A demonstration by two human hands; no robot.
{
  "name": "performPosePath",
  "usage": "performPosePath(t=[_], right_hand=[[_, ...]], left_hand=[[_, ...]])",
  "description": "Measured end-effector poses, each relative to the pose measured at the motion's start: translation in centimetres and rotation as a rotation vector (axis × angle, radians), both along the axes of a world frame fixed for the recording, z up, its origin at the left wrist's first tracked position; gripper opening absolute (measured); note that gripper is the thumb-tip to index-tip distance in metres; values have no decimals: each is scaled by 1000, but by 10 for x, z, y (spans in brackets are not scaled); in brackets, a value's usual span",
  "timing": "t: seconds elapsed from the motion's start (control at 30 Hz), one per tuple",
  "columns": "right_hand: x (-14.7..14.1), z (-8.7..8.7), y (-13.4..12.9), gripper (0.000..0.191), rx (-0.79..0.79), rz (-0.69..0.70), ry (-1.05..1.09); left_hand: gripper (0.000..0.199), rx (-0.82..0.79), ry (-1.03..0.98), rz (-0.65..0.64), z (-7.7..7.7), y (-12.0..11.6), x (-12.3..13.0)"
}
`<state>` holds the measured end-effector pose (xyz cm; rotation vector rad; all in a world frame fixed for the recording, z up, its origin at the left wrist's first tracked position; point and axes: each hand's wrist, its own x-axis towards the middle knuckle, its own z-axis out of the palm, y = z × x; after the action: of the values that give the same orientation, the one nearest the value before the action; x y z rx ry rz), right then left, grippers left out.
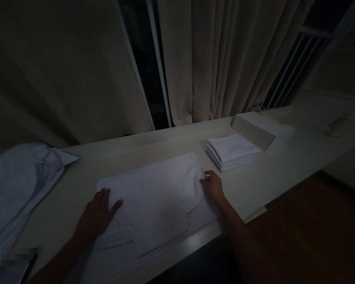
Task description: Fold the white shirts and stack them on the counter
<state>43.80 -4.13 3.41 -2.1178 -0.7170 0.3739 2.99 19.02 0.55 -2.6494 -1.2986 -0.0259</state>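
Head view: left hand [96,215] lies flat and open on white cloth [154,197] spread on table [284,169]; right hand [213,186] pinches its edge. Overhanging near hem may drag cloth off.

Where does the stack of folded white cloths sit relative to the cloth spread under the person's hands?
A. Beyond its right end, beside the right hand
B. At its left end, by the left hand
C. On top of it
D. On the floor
A: the stack of folded cloths lies on the table just past the right hand at the spread cloth's right edge.
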Motion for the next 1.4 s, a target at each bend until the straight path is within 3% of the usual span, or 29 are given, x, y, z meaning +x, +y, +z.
performPosePath(t=[0.13,0.2,0.37,0.47,0.57,0.6,0.67,0.73,0.8,0.9,1.07,1.2,1.4], right_hand=[[3,-6,3,41,38,59,192],[3,-8,3,40,18,90,194],[5,-7,1,36,-64,78,68],[4,-4,-2,27,-103,73,-73],[0,-2,-6,21,-142,85,-175],[-1,-2,-7,21,-151,90,-198],[-1,-3,-9,23,-179,91,-227],[4,-5,-12,26,-226,78,-249],[12,-5,-15,22,-267,60,-270],[26,-2,-20,21,-268,38,-291],[28,4,-6,28,-147,36,-345],[26,11,40,31,-127,118,-340],[51,25,112,37,-237,92,-280]], left_hand=[[81,-15,-77,140,1,-5,4],[82,-25,-88,139,4,-7,4],[76,71,-45,90,33,-11,18],[79,146,-80,-50,60,-35,67],[71,-19,-103,-418,73,-87,145],[69,-90,-113,-543,72,-106,173],[71,-188,-173,-675,61,-142,223],[74,-260,-225,-712,42,-168,259],[77,-311,-239,-699,24,-181,278],[79,-326,-232,-681,7,-185,282],[77,-316,-237,-688,11,-185,278],[76,-316,-241,-695,15,-188,280],[78,-336,-235,-674,17,-190,279]])
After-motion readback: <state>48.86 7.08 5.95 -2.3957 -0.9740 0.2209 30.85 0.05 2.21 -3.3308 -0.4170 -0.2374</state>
